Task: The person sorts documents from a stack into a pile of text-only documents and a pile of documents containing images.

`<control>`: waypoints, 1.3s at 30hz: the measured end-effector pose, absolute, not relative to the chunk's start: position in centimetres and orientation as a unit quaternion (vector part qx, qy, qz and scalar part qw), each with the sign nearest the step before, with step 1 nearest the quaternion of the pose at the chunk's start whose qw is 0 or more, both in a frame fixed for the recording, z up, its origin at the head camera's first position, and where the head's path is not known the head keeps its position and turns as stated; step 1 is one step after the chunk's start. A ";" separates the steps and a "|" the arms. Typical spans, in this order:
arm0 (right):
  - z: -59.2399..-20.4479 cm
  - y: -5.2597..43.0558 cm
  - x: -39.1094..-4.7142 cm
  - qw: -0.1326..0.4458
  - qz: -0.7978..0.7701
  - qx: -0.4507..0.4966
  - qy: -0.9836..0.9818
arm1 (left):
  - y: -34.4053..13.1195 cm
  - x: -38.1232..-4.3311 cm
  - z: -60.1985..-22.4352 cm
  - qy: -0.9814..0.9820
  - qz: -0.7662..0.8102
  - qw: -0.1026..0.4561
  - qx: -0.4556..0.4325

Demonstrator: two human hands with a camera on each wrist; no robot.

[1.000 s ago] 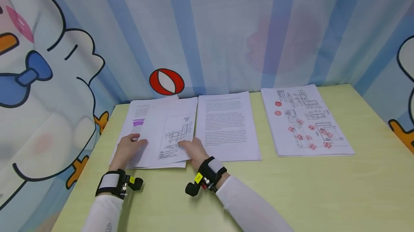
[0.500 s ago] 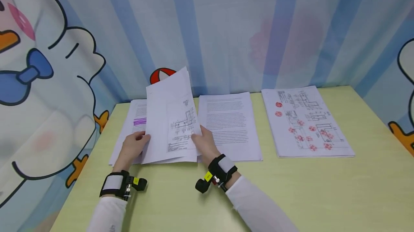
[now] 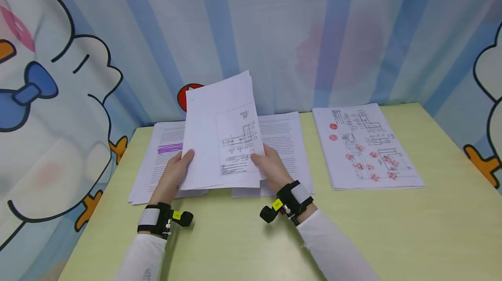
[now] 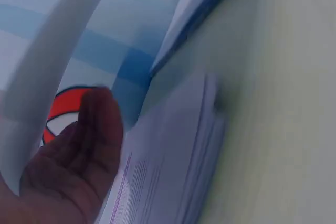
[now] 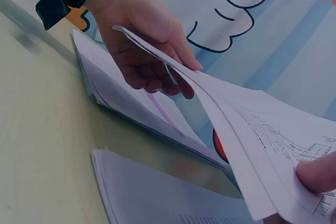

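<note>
Head view: technical-drawing sheets (image 3: 219,135) tilt up at the centre of the frame, raised above the pale surface (image 3: 392,237).
Left hand (image 3: 175,171): pinches the sheets' left edge, thumb on top, fingers curled beneath with only paper between, as the right wrist view shows.
Right hand (image 3: 274,168): pinches the lower right edge, thumb pressed on the printed drawing, fingers mostly hidden behind the paper.
Purple-marked text stack (image 3: 166,154): left of centre, partly covered by the sheets.
Plain text stack (image 3: 279,130): right of centre, partly behind the sheets and right hand.
Red-marked drawing stack (image 3: 368,148): right part of the frame, apart from the others.
Backdrop: striped blue curtain (image 3: 282,32) across the top.
</note>
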State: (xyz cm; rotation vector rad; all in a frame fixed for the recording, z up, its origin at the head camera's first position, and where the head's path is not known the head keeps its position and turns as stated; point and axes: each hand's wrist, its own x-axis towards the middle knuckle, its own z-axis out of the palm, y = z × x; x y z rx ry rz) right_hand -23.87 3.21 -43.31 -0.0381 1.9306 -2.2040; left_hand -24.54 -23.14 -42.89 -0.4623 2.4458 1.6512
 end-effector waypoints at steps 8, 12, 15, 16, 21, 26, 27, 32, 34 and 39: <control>-42.6 6.9 -24.4 0.098 -0.739 -0.049 0.664 | -19.5 -24.6 -42.9 0.722 0.687 0.050 -0.063; -41.9 9.0 -24.4 0.087 -0.722 -0.055 0.684 | -17.3 -24.8 -42.8 0.732 0.679 0.042 -0.021; -41.6 10.5 -24.5 0.081 -0.706 -0.052 0.702 | -15.8 -24.9 -42.9 0.742 0.669 0.038 0.002; -41.5 10.9 -24.5 0.078 -0.699 -0.048 0.709 | -15.2 -25.0 -42.9 0.743 0.669 0.037 0.007; -41.3 12.7 -24.5 0.051 -0.669 0.000 0.742 | -12.4 -25.1 -43.2 0.716 0.697 0.028 0.028; -41.4 14.9 -24.2 0.015 -0.642 0.047 0.765 | -9.4 -25.0 -43.3 0.698 0.715 0.028 0.045; -41.4 15.5 -24.2 0.005 -0.633 0.057 0.772 | -8.8 -25.0 -43.3 0.697 0.715 0.031 0.048; -41.4 18.9 -23.8 -0.025 -0.597 0.064 0.799 | -5.5 -24.9 -43.1 0.697 0.712 0.054 0.066; -41.4 20.3 -23.7 -0.034 -0.591 0.070 0.803 | -4.1 -24.9 -43.1 0.697 0.710 0.064 0.078; -41.4 23.5 -23.4 -0.033 -0.560 0.079 0.824 | -1.2 -24.7 -43.5 0.709 0.695 0.090 0.080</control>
